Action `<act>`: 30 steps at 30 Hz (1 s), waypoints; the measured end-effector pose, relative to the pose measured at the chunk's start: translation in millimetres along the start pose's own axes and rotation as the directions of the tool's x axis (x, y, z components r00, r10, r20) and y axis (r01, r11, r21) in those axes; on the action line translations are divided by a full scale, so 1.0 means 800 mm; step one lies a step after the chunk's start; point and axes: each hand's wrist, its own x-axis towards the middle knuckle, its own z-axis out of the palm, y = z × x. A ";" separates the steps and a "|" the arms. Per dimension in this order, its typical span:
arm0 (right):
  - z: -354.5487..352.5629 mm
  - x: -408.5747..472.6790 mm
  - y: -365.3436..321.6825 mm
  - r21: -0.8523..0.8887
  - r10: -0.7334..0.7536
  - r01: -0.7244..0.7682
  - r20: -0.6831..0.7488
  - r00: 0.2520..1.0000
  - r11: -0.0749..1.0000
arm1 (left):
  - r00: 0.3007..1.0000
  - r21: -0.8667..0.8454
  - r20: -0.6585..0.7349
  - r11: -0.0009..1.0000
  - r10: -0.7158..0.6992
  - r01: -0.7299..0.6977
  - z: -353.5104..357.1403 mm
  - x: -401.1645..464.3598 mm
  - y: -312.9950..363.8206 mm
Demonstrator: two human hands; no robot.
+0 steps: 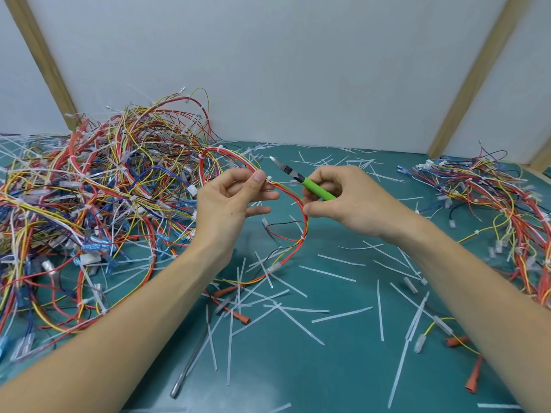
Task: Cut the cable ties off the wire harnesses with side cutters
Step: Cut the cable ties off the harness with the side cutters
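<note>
A red, yellow and black wire harness [301, 234] loops above the green mat between my hands. My left hand [232, 201] pinches it just left of a white cable tie [269, 178]. My right hand [346, 198] holds the green-handled side cutters [301, 180], their jaws pointing up and left, clear of the wires. That hand's thumb and forefinger also pinch the harness to the right of the tie. A second white tie [302, 238] sits lower on the same loop.
A big tangle of tied harnesses [89, 189] fills the left of the mat. A smaller pile of wires [501, 204] lies at the right. Several cut tie strips [328, 272] litter the middle. White panels with wooden posts [471, 81] close the back.
</note>
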 end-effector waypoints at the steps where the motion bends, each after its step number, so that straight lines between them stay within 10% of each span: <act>1: 0.001 0.000 0.000 -0.006 -0.002 0.002 -0.001 1.000 1.000 | 1.000 0.004 0.000 1.000 0.000 0.000 0.000 0.000 0.000; 30: 0.006 -0.007 -0.022 0.080 -0.175 0.193 -0.185 0.967 0.978 | 0.921 0.455 0.381 0.850 0.082 -0.264 0.015 -0.023 -0.013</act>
